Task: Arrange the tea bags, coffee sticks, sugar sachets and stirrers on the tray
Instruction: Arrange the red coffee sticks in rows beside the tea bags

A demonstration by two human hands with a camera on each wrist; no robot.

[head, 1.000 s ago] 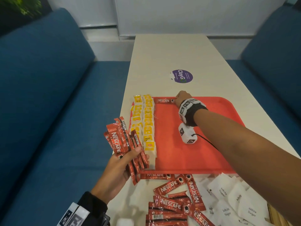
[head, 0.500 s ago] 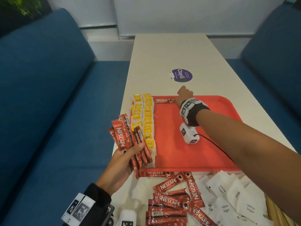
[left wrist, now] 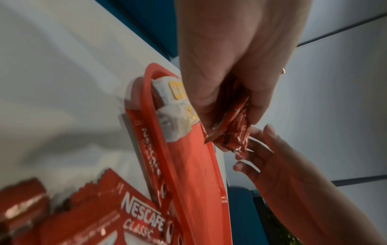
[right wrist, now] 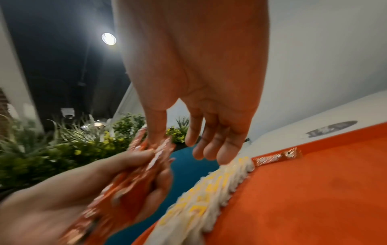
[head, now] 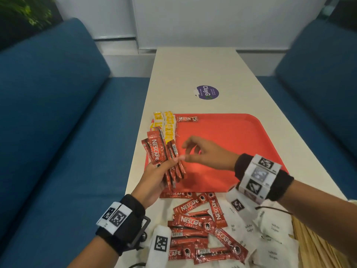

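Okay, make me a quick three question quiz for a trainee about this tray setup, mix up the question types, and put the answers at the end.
1. True or false: the left hand grips a bundle of coffee sticks.
2. Multiple choice: how many coffee sticks lie on the red tray? A) none B) one C) five
3. Fill in: the yellow-tagged tea bags are lined up along the tray's ____ edge.

Key:
1. True. The right hand reaches for the bundle with its fingers spread.
2. B, a single stick at the far edge, beside the tea bags.
3. Left.
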